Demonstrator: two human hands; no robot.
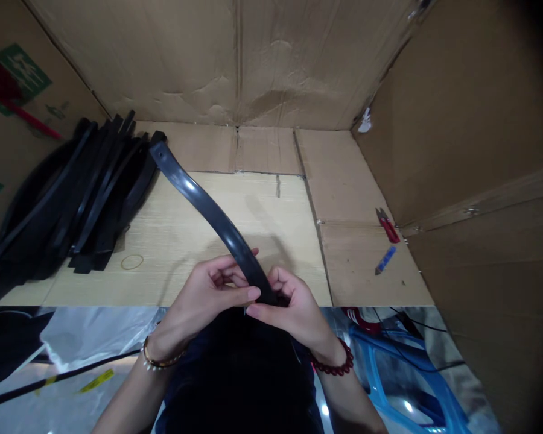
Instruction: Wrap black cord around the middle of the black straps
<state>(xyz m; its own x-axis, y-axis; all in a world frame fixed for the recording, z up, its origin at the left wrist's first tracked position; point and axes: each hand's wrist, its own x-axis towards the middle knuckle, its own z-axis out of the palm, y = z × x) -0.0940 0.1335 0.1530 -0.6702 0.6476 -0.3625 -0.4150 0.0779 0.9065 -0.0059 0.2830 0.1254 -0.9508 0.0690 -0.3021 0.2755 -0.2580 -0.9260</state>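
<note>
Left hand (208, 289) and right hand (297, 304), we're pinching the black strip (215, 218) above the table's (283, 214) near edge, room beyond!

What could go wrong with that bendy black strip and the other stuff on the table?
The left hand and right hand hold the curved black strip only near one end, so its far end might swing and knock the pile of black strips. The red-handled snips lie with blades uncovered, so they could prick someone reaching there.
</note>
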